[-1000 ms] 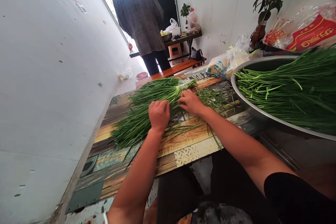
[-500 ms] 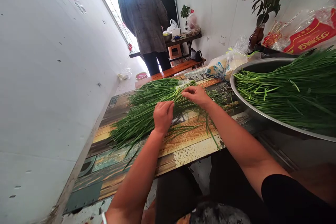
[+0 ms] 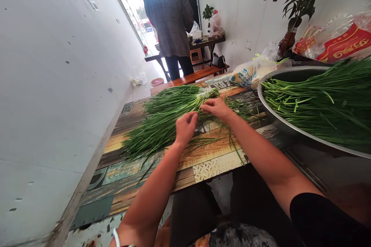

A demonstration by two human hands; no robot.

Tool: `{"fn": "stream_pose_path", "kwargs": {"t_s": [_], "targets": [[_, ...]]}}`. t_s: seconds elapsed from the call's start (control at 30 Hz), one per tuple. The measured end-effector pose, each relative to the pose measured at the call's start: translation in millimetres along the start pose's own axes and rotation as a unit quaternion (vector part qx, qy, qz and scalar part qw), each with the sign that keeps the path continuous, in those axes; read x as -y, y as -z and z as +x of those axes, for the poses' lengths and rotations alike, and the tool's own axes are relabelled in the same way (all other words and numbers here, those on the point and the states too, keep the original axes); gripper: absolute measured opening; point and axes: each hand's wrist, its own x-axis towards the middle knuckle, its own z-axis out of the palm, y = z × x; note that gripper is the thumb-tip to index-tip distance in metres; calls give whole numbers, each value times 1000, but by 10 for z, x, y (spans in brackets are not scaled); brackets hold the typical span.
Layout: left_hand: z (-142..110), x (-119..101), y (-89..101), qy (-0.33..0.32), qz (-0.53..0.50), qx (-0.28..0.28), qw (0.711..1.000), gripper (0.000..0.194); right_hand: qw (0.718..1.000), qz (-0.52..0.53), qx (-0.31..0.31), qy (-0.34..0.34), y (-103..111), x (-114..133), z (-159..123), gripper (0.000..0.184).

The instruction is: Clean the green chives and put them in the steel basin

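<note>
The pile of garlic chives [image 3: 156, 127] lies across the patterned table [image 3: 214, 170], its leafy ends spread to the left and its pale stems gathered at the right, where a whitish wrap [image 3: 206, 92] surrounds the stems of the far bunch. The left hand [image 3: 186, 126] is at the near side of the pile, thumb and fingertips drawn together. The right hand [image 3: 218, 110] is by the stem end of the pile, its fingertips also together; whether a strand is pinched in either hand is too small to tell. The two hands are near each other but apart. Thin green trimmings [image 3: 243, 107] lie scattered to the right of the pile, and a few loose strands [image 3: 203, 142] lie on its near side. Farther to the right of the pile stands a large metal basin [image 3: 278, 119] filled with more long green chives [image 3: 319, 104]. A clear plastic bag [image 3: 246, 75] with blue print sits beyond the pile to the right. Well beyond the pile, a person [image 3: 171, 15] in a dark grey checked jacket stands facing away, past a reddish wooden bench [image 3: 199, 74].
</note>
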Motion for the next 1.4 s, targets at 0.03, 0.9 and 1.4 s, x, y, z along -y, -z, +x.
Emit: {"fn": "stream_pose_path", "kwargs": {"t_s": [0.03, 0.9, 1.4], "targets": [[-1, -2, -3, 6, -18, 7, 1000, 25, 1000, -5, 7, 4, -17, -5, -7, 30], [139, 11, 162, -2, 1, -136, 991, 21, 927, -356, -36, 115, -1, -257, 75, 12], [122, 10, 310, -49, 367, -159, 915, 35, 980, -7, -193, 42, 269, 12, 100, 14]]}}
